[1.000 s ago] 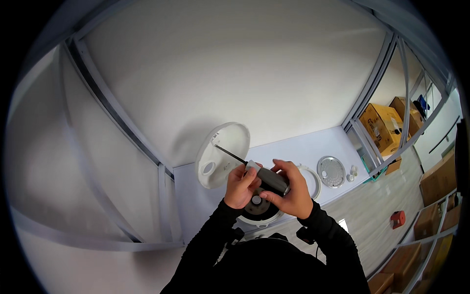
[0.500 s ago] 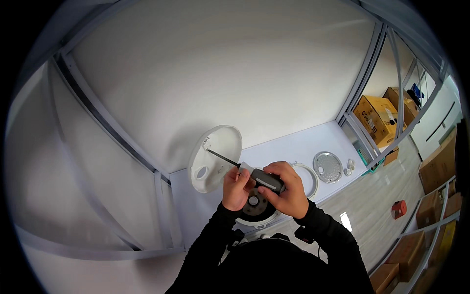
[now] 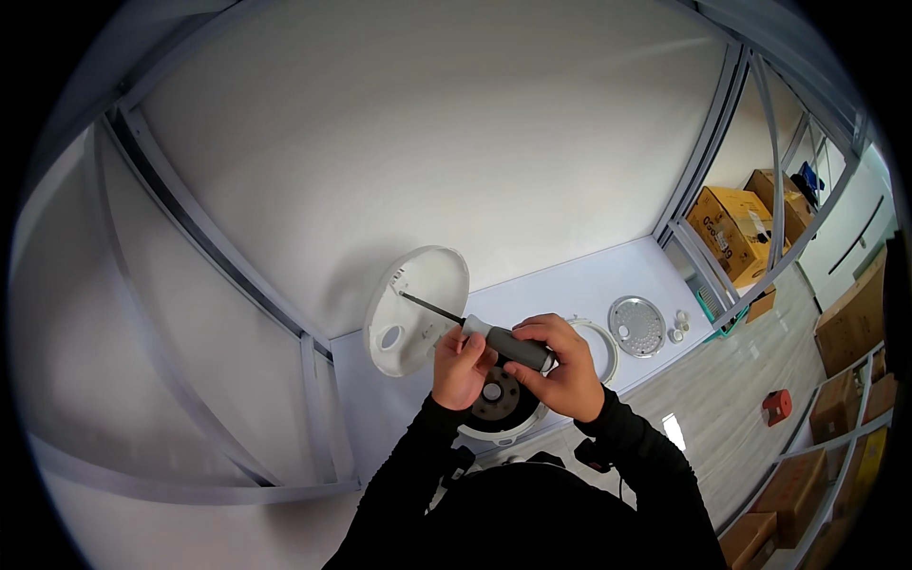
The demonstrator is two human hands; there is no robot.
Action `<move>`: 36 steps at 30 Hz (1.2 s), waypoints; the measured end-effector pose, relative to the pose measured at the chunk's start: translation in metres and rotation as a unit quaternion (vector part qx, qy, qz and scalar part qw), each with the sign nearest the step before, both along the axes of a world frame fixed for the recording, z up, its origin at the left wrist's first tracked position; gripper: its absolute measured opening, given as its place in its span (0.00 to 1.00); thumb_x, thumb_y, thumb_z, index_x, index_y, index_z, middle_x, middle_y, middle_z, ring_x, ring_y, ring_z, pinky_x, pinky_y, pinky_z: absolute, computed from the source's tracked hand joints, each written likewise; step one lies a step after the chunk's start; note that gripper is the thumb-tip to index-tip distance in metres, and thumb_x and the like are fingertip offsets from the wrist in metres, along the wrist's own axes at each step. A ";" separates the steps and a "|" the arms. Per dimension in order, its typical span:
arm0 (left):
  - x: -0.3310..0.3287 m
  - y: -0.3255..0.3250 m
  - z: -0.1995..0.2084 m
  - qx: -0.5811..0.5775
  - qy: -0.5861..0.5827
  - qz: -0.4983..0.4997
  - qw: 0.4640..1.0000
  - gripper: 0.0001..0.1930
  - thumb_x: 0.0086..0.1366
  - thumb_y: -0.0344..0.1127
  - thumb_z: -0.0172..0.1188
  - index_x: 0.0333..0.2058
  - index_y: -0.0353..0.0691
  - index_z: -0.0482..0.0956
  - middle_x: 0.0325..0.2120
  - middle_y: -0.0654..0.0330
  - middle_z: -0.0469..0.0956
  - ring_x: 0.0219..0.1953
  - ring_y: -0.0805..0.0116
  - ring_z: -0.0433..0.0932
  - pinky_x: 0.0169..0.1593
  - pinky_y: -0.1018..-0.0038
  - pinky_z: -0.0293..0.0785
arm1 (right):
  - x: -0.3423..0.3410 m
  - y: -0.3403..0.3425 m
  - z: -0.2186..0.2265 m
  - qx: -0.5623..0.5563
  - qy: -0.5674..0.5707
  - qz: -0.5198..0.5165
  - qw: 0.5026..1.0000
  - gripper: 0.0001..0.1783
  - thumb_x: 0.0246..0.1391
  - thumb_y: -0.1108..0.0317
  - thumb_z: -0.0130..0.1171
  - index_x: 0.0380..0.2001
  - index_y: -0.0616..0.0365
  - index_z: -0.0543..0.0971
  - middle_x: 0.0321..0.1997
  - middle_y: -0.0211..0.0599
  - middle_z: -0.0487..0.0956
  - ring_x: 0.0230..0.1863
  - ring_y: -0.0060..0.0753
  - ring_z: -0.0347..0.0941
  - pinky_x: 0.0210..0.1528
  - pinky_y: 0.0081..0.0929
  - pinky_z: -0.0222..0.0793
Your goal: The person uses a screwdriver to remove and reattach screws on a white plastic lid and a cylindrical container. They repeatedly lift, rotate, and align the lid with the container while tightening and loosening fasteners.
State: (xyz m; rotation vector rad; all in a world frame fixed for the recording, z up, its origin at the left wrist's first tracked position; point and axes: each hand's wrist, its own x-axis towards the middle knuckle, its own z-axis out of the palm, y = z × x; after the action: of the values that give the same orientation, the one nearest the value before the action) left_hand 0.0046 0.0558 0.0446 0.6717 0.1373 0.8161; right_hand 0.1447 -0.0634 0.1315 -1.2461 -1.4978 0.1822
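Observation:
Both my hands are on a screwdriver (image 3: 518, 349) with a grey handle and a long dark shaft. My right hand (image 3: 570, 372) grips the rear of the handle between thumb and fingers. Around the handle's pale front end, my left hand (image 3: 460, 374) is closed. The shaft points up and left, its tip at the upper inside of a round white lid (image 3: 432, 285). That lid stands tilted, hollow side toward me, with an oval hole low in it. Below my hands sits a round white appliance base (image 3: 503, 439), with a dark interior and a metal plate, partly hidden by my hands.
On the white table (image 3: 560, 276), a white ring (image 3: 613, 356) lies right of my hands, beside a perforated metal disc (image 3: 636, 327) and small pale parts (image 3: 678, 328). Cardboard boxes (image 3: 731, 233) and a red object (image 3: 776, 407) are off to the right. A wall (image 3: 427, 142) stands behind.
The screwdriver handle has turned slightly about its own length under my right fingers; the pale mark on its side no longer shows. My left hand and the lid stay nearly in place.

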 end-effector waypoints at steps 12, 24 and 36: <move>0.000 -0.007 0.024 -0.012 0.036 0.003 0.999 0.13 0.72 0.37 0.63 0.49 0.37 0.79 0.37 0.65 0.78 0.30 0.78 0.71 0.34 0.77 0.66 | -0.001 -0.010 0.004 -0.149 0.091 0.003 0.985 0.21 0.55 0.68 0.69 0.51 0.61 0.78 0.42 0.47 0.80 0.42 0.47 0.79 0.45 0.33 0.75; -0.001 -0.006 0.021 -0.014 -0.008 -0.021 1.000 0.13 0.72 0.33 0.61 0.51 0.33 0.77 0.33 0.67 0.76 0.30 0.78 0.69 0.34 0.78 0.63 | 0.000 -0.009 0.005 -0.174 0.150 0.018 0.973 0.25 0.52 0.67 0.73 0.52 0.61 0.78 0.47 0.48 0.78 0.47 0.45 0.79 0.45 0.33 0.75; 0.002 -0.002 0.008 0.029 -0.013 0.008 0.999 0.20 0.74 0.41 0.59 0.55 0.31 0.74 0.36 0.65 0.77 0.27 0.79 0.65 0.35 0.77 0.63 | 0.004 -0.003 -0.011 0.011 -0.012 -0.004 1.000 0.21 0.48 0.79 0.70 0.48 0.56 0.83 0.51 0.43 0.77 0.42 0.42 0.79 0.41 0.31 0.77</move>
State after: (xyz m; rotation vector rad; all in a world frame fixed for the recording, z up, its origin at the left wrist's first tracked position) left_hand 0.0066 0.0533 0.0524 0.7158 0.0953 0.8469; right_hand 0.1487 -0.0664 0.1207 -1.2396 -1.5118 0.1458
